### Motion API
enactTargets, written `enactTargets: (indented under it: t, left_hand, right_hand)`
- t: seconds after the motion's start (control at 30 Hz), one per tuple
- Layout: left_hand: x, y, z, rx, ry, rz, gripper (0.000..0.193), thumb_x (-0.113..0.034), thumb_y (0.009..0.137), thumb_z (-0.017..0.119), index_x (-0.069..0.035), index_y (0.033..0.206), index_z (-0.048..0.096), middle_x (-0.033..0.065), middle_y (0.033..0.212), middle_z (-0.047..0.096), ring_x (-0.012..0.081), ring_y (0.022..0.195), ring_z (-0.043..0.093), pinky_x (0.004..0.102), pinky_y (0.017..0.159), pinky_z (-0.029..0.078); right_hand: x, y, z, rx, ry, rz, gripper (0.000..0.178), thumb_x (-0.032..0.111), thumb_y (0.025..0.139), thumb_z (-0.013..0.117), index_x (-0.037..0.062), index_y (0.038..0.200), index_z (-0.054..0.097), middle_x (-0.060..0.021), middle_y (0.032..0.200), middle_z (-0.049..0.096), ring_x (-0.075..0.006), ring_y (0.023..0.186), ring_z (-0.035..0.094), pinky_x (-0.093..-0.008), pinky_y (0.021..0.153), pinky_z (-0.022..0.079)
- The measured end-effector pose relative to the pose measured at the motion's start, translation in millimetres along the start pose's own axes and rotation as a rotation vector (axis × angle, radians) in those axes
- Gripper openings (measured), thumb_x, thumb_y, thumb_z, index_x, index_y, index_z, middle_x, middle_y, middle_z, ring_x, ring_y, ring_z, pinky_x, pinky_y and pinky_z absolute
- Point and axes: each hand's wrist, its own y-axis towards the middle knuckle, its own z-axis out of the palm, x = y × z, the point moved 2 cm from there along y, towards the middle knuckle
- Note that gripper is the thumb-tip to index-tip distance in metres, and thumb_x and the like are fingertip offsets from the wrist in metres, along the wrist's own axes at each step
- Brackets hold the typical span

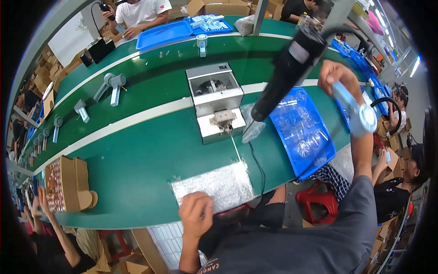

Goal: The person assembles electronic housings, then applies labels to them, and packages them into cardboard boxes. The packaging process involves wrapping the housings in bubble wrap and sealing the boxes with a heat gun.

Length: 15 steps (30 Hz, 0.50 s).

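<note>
My right hand (338,76) is raised at the right, closed round the handle of a light blue handheld fan body (347,97). Its round end with a white ring points down toward my forearm. My left hand (196,213) is curled at the near edge of a silvery padded mat (223,185); what its fingers hold, if anything, is hidden. Between my hands hangs a black electric screwdriver (287,68), tip down. Beyond the mat stands a metal screw feeder (216,102) with a clear window.
A blue tray (303,132) holds clear round fan covers. A plastic bag (253,125) lies beside the feeder. At left stands a cardboard box (68,185) of small parts. More fan bodies (115,89) sit on the green belt. Co-workers sit around; a red stool (317,203) is at right.
</note>
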Motion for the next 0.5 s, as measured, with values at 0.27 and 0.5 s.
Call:
enactTargets:
  t: [0.27,0.5]
  left_hand:
    - [7,3,-1,-0.142,0.040,-0.104,0.008,0.001,0.077,0.073,-0.001,0.084,0.070,0.0121,0.087,0.068,0.0300,0.080,0.069,0.0370,0.071,0.055]
    - [15,-10,-14,-0.082,-0.515,-0.339,0.013,-0.008,0.082,0.071,0.003,0.088,0.072,0.0169,0.093,0.071,0.0312,0.087,0.071,0.0408,0.079,0.057]
  right_hand:
    - [-50,195,-146,-0.395,0.136,0.133,0.021,0.020,0.094,0.064,0.0015,0.101,0.071,-0.0151,0.108,0.074,-0.0248,0.092,0.073,-0.0389,0.084,0.060]
    - [-172,348,-179,-0.813,0.435,0.096,0.033,0.016,0.102,0.061,-0.0014,0.128,0.052,-0.0264,0.117,0.062,-0.0304,0.097,0.066,-0.0357,0.083,0.062]
